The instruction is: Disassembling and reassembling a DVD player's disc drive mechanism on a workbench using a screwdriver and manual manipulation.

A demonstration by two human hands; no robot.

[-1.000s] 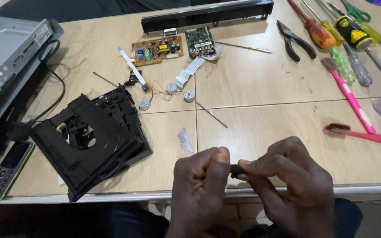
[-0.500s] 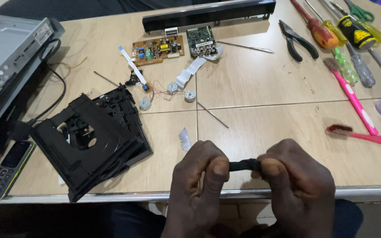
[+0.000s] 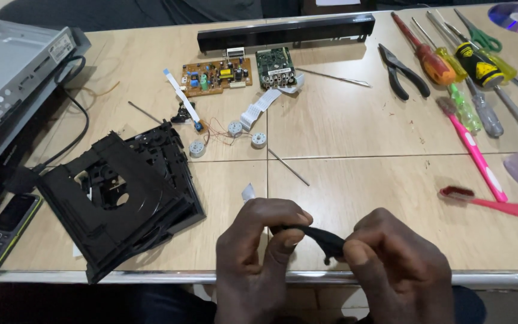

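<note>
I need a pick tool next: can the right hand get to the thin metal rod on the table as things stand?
Probably not yet: the right hand and left hand both pinch the small black part. The thin metal rod lies uncovered just beyond.

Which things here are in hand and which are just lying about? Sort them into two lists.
In hand:
- small black part, pinched at either end by the left hand and right hand

Lying about:
- black drive tray assembly
- brown circuit board and green circuit board
- small round motors
- black pliers
- screwdrivers
- pink toothbrushes
- phone
</note>
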